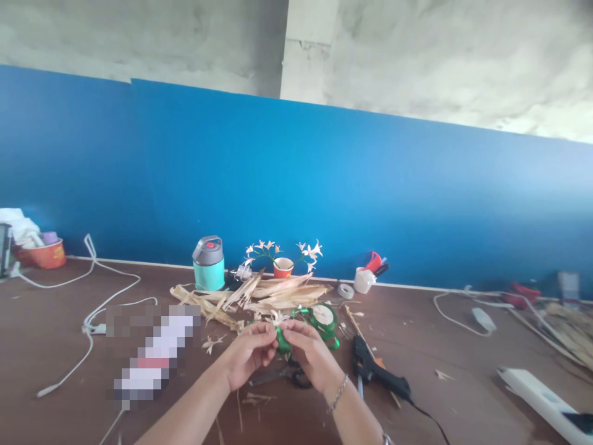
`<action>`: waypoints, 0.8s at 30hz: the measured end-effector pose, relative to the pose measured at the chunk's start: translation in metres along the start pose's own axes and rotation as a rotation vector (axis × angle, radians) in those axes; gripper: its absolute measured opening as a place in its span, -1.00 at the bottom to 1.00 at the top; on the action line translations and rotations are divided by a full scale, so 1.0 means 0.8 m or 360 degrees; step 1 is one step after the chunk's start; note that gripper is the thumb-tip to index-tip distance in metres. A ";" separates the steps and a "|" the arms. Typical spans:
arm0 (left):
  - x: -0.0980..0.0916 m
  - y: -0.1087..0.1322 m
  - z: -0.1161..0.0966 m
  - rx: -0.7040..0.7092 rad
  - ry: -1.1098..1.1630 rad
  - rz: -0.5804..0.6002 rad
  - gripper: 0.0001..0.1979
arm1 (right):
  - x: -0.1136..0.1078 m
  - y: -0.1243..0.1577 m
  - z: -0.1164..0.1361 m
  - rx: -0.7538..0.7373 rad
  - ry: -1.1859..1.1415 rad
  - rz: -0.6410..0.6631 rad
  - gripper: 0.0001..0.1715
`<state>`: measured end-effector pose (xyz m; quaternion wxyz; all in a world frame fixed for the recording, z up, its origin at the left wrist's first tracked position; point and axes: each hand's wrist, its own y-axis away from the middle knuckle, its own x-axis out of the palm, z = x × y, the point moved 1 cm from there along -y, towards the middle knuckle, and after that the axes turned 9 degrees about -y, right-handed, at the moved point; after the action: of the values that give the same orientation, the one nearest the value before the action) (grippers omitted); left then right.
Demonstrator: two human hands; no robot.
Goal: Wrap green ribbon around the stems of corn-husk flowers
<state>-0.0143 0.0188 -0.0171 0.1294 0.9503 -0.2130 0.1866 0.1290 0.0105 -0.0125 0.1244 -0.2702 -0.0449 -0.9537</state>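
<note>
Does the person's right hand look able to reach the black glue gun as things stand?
Probably yes: the black glue gun lies just to the right of the right hand, and nothing appears to stand between them. The hand would likely first have to release the green material it pinches.

Your hands [254, 346]: you have two
Glue gun [380, 374]: you have one
Turquoise flask [209, 275]: one
Flower clusters [313, 250]: two before you
Red flower cup [283, 269]: one
Tape roll [346, 292]: one
White cup [364, 282]: one
Scissors [271, 377]: one pair
Husk strips [287, 298]: too overlapped for you to count
</note>
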 end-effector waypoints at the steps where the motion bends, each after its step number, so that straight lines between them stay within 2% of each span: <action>1: 0.000 0.001 0.000 -0.0036 0.0042 0.0027 -0.75 | 0.001 0.001 0.000 0.0019 -0.0054 0.0035 -0.73; 5: 0.001 0.004 0.001 -0.0149 0.0172 0.0225 -0.79 | 0.006 0.004 0.001 0.0125 -0.0204 0.0183 -0.78; 9: 0.004 0.006 0.003 -0.0244 0.0258 0.0354 -0.87 | 0.008 0.004 0.002 0.0133 -0.0291 0.0189 -0.79; 16: 0.008 0.008 0.001 -0.0252 0.0259 0.0305 -0.87 | 0.011 0.007 0.003 0.0090 -0.0227 0.0150 -0.74; 24: 0.007 0.005 0.000 -0.0296 0.0275 0.0272 -0.86 | 0.005 0.004 0.001 -0.0088 -0.0015 0.0058 -0.71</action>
<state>-0.0118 0.0133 -0.0143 0.2184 0.8930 -0.2976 0.2574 0.1269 0.0064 -0.0091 0.1339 -0.2788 -0.0143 -0.9509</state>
